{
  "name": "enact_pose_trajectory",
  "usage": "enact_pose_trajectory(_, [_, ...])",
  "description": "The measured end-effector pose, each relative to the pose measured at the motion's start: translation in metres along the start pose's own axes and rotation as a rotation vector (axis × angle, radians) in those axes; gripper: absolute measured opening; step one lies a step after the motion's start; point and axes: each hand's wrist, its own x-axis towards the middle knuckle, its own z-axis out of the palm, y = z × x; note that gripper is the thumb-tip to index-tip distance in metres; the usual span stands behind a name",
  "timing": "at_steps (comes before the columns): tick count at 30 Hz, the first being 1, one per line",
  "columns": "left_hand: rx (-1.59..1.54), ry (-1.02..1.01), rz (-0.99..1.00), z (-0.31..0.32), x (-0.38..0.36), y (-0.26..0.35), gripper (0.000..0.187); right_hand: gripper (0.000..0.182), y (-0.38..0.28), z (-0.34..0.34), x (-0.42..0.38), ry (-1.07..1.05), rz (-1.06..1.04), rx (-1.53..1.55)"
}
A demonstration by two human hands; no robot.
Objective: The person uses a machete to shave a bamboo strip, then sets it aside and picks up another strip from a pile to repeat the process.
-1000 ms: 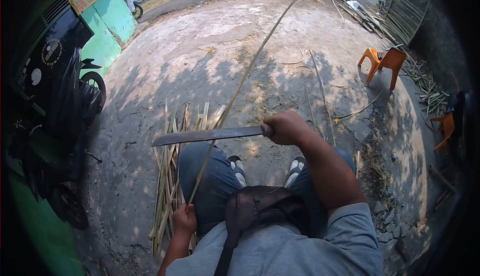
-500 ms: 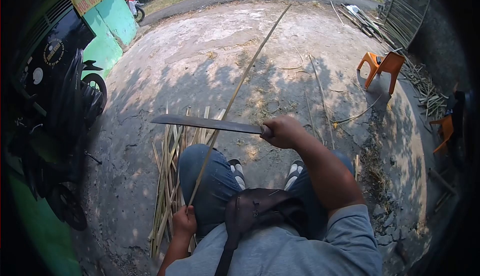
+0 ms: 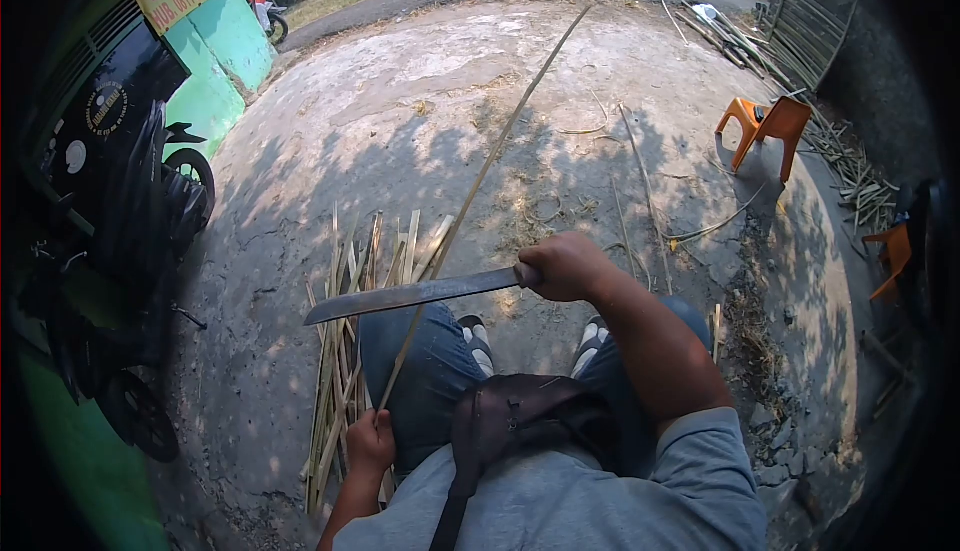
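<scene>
My right hand (image 3: 562, 265) is closed round the handle of a machete (image 3: 420, 293), whose long blade points left across my knees. Low by my left thigh, my left hand (image 3: 371, 441) grips the near end of a long, thin bamboo strip (image 3: 487, 163). That strip slants up and away over my left knee toward the road. The blade crosses over it in this view, just above the knee. Beside my left leg lies a bundle of split bamboo strips (image 3: 335, 391), partly hidden by the leg and arm.
Loose strips (image 3: 640, 166) lie on the concrete ahead. An orange plastic chair (image 3: 768, 131) stands at right, near piled bamboo (image 3: 850, 171) along the wall. A covered motorcycle (image 3: 150, 201) stands at left by the green wall. A dark waist bag (image 3: 520, 421) sits at my lap.
The machete has tilted, its tip dropping and its blade moving down the bamboo strip toward me. My left hand has stayed nearly still.
</scene>
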Motion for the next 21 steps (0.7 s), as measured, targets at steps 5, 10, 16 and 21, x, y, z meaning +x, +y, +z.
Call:
enact_pose_trajectory(5, [-0.004,0.005,0.009,-0.001,0.0,0.001,0.073,0.022,-0.001,-0.003,0.0,0.018,-0.002,-0.003])
enact_pose_trajectory(10, [-0.028,0.005,0.002,0.004,-0.001,-0.006,0.073,0.021,0.005,-0.013,0.0,-0.026,0.099,-0.084])
enact_pose_trajectory(16, [-0.042,-0.017,-0.031,-0.003,-0.001,0.005,0.073,0.019,0.009,-0.018,-0.002,-0.048,0.26,0.05])
enact_pose_trajectory(21, [0.017,0.01,-0.017,-0.003,-0.002,0.01,0.072,0.017,-0.022,-0.001,-0.002,-0.062,0.091,0.0])
